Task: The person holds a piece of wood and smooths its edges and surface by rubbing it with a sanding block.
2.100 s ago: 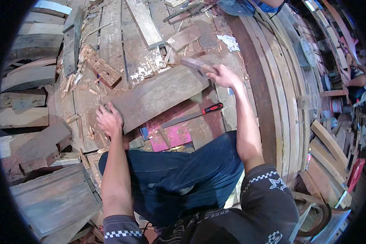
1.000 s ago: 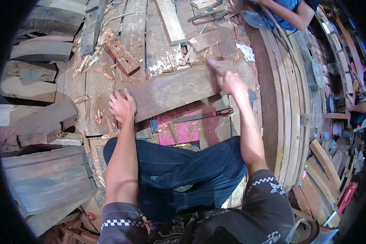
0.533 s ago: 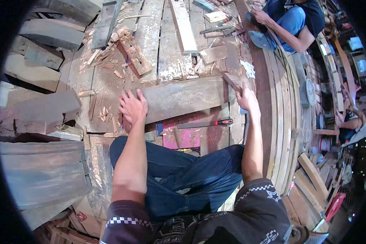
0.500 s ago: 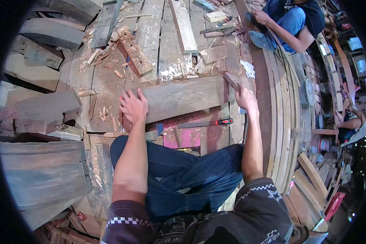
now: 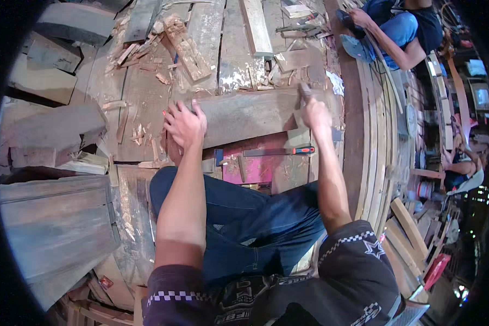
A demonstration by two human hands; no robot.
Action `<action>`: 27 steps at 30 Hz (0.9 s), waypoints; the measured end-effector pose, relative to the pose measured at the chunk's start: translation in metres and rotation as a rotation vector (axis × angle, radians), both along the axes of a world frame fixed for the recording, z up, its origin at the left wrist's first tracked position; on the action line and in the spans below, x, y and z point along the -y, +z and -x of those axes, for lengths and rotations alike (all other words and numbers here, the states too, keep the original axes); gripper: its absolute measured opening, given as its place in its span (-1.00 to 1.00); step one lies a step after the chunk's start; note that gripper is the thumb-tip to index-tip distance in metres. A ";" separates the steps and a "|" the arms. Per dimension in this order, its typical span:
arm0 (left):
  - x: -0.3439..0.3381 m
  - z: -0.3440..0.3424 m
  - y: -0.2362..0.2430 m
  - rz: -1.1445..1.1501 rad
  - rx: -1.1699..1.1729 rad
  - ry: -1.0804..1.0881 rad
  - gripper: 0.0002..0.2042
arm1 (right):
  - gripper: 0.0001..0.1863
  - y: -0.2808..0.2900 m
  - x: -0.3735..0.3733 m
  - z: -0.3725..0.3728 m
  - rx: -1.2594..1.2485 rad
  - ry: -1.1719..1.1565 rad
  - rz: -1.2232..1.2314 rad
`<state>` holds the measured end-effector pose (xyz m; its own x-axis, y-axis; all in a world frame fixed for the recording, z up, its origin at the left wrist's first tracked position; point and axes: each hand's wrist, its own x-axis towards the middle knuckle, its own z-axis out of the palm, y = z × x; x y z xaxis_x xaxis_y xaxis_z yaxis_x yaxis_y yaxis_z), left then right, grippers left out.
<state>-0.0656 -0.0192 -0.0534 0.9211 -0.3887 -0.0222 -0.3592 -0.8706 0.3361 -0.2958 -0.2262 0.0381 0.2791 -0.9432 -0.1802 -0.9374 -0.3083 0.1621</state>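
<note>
Someone sits cross-legged on the plank floor (image 5: 146, 98), a broad grey-brown board (image 5: 250, 113) lying crosswise just beyond their knees, its right end toward the floor's right edge, where long beams (image 5: 383, 136) run. The left hand (image 5: 187, 124) is spread wide over the board's left end, palm down. The right hand (image 5: 317, 115) is closed round a wooden tool (image 5: 305, 91) at the other end; it's blurred, and I can't tell whether the tool touches the board. Between board and knees lies a file (image 5: 271, 152) with a red-and-black handle, its blade along the top of a pink sheet (image 5: 250, 169). Past the board's far side sit a crumbling block (image 5: 187, 49) among splinters and a pale plank (image 5: 256, 27). Another person (image 5: 402, 32) crouches by the floor's far right corner.
</note>
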 end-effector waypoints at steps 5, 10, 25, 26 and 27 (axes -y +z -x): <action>-0.007 -0.004 -0.001 -0.006 0.029 0.010 -0.49 | -0.62 0.023 -0.052 -0.043 0.186 0.359 -0.258; -0.004 -0.001 -0.001 0.001 0.033 -0.002 -0.48 | -0.57 0.011 -0.002 -0.005 0.156 0.290 -0.233; -0.001 0.000 0.004 -0.021 -0.018 -0.008 -0.47 | -0.59 0.005 -0.042 -0.022 0.060 0.022 -0.008; -0.001 0.000 0.001 -0.024 -0.019 -0.008 -0.47 | -0.55 0.002 -0.056 -0.026 0.122 0.097 -0.070; -0.003 -0.004 0.000 -0.024 -0.004 -0.001 -0.47 | -0.50 0.004 -0.071 -0.031 0.144 0.237 -0.094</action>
<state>-0.0620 -0.0160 -0.0533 0.9206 -0.3889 -0.0350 -0.3590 -0.8782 0.3159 -0.2653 -0.1554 0.0417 0.5183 -0.8300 -0.2063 -0.8489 -0.5285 -0.0065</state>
